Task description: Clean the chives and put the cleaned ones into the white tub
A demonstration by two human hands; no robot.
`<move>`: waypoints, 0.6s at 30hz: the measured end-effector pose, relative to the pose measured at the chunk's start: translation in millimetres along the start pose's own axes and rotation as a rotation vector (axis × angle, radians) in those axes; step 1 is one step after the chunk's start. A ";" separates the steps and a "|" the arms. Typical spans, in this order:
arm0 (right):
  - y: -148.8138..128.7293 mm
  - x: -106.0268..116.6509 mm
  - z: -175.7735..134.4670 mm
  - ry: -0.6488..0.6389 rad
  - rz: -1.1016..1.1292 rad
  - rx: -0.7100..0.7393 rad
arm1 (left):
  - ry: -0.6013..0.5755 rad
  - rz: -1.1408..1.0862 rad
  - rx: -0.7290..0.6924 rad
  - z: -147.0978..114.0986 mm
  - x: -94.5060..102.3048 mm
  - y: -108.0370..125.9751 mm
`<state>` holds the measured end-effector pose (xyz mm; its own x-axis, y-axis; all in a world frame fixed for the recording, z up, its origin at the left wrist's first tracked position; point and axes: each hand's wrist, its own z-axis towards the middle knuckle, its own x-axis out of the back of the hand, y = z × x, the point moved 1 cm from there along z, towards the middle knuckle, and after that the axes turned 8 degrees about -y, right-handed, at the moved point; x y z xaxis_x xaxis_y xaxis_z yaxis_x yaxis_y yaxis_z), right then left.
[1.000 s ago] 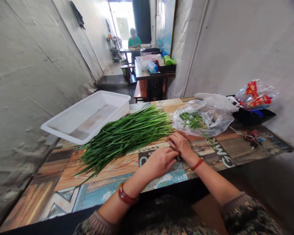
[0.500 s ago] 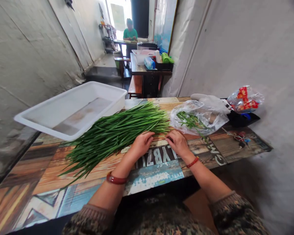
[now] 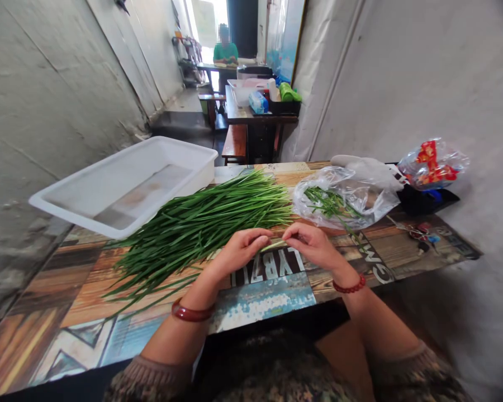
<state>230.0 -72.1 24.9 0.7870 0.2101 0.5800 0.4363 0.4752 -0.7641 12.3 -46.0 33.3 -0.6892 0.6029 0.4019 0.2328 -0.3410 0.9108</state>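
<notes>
Some pale stalks [image 3: 276, 244] between both hands [image 3: 240, 249] [image 3: 312, 244], green bundle [image 3: 209, 220] just beyond.

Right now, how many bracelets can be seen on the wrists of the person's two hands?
2. A smooth reddish bangle is around the left wrist, and a red beaded bracelet is around the right wrist. The sleeves could hide more.
</notes>
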 end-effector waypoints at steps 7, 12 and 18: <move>12.1 3.8 37.5 -0.158 -0.138 0.050 | 0.040 0.398 0.155 3.6 -6.9 -23.2; 29.1 28.0 65.7 0.190 -0.024 -0.083 | 0.109 0.433 0.196 5.8 -3.5 -25.9; 46.0 14.1 71.4 0.467 -0.235 0.002 | 0.111 0.193 0.095 7.1 -5.4 -15.6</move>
<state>230.1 13.8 18.1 0.7787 -0.3059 0.5478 0.6242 0.4655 -0.6274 17.2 -38.8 17.6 -0.6957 0.4483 0.5612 0.4272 -0.3699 0.8250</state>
